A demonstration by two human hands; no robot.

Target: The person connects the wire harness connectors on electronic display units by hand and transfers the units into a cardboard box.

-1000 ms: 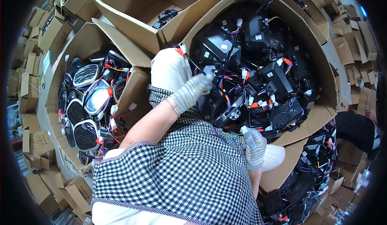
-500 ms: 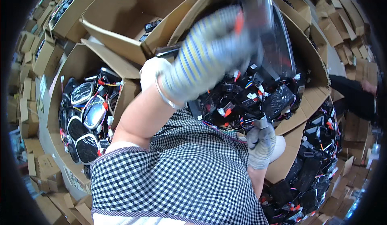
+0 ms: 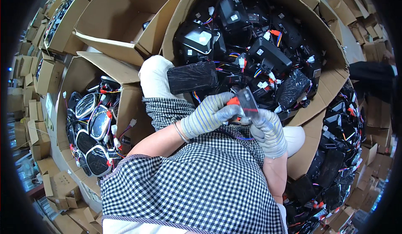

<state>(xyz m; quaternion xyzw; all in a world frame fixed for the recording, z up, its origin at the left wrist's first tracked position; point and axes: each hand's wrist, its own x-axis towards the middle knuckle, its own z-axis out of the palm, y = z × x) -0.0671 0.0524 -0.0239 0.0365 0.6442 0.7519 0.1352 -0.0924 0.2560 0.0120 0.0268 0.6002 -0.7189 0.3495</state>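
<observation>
We grip a small black module (image 3: 246, 104) between both gloved hands. Our left hand (image 3: 211, 114) clasps its left side, our right hand (image 3: 268, 129) closes underneath

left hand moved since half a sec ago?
Yes. The left hand has come down from high over the big cardboard box to its near edge, meeting the right hand on a small black part.

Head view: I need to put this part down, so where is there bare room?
The upper-left open box shows mostly bare cardboard floor. The big box ahead is heaped with black wired modules; the left box is packed with oval units.
</observation>
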